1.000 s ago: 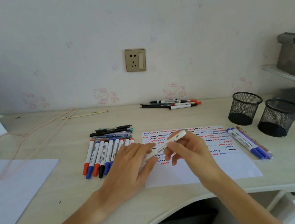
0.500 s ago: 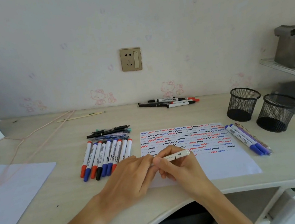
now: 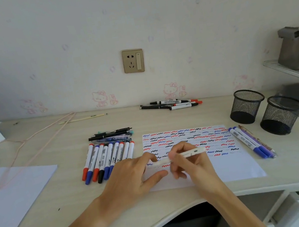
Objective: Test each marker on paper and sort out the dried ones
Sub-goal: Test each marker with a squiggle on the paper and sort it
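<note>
Right hand (image 3: 189,164): its fingers pinch a white marker (image 3: 183,155) held almost level, low over the paper (image 3: 230,167) at centre frame.
Left hand (image 3: 135,175): rests flat on the paper's left edge, fingers loosely spread, fingertips by the marker's left end; whether they touch it I cannot tell.
Paper: its upper half carries rows of red, blue and black squiggles.
Marker row (image 3: 107,160): lies on the table (image 3: 62,213) left of the paper, capped ends red, blue and black.
Blue markers (image 3: 248,141): lie just right of the paper.
Mesh cups (image 3: 246,106): two black ones stand at the right; nothing sticks out above their rims.
Far markers (image 3: 172,104): a small cluster lies by the wall.
</note>
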